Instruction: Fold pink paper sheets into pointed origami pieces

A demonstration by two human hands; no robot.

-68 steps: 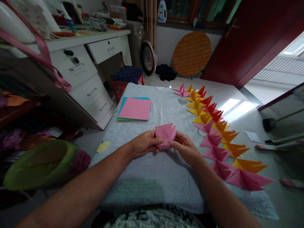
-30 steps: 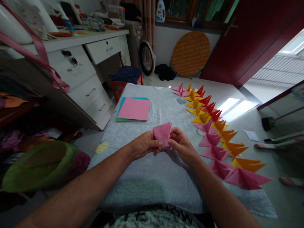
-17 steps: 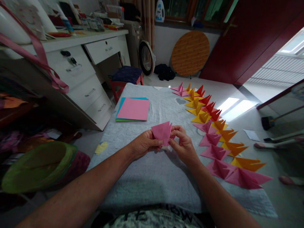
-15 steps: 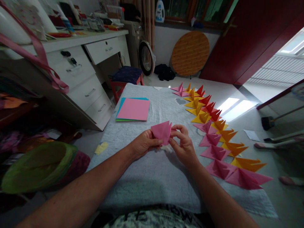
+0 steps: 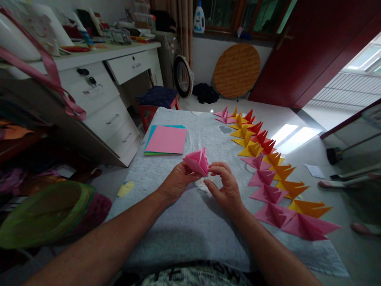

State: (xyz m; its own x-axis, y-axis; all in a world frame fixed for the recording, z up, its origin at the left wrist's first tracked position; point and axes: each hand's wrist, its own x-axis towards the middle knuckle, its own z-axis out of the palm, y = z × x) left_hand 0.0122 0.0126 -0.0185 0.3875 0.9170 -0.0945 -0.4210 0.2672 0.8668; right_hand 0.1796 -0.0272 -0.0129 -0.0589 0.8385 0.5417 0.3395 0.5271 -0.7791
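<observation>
A partly folded piece of pink origami paper (image 5: 196,162) is held above the cloth, its layers spread into a pocket with a point at the top. My left hand (image 5: 177,179) pinches its lower left side between thumb and fingers; some fingertips are hidden behind the paper. At the right edge of the paper, the fingertips of my right hand (image 5: 224,186) touch or nearly touch it, with the thumb apart below. Beyond my left hand lies a stack of square paper (image 5: 167,140), pink on top with blue and green edges showing.
Rows of folded paper cranes (image 5: 269,192) in pink, yellow, orange and red stand along the right of the cloth-covered table (image 5: 190,230). A stool (image 5: 157,97) and white desk (image 5: 104,107) are behind at left. A green-lined bin (image 5: 50,210) stands at lower left.
The pink paper has turned and opened from a flatter shape, moving slightly left. My right thumb has come away from the paper. The view has shifted a little.
</observation>
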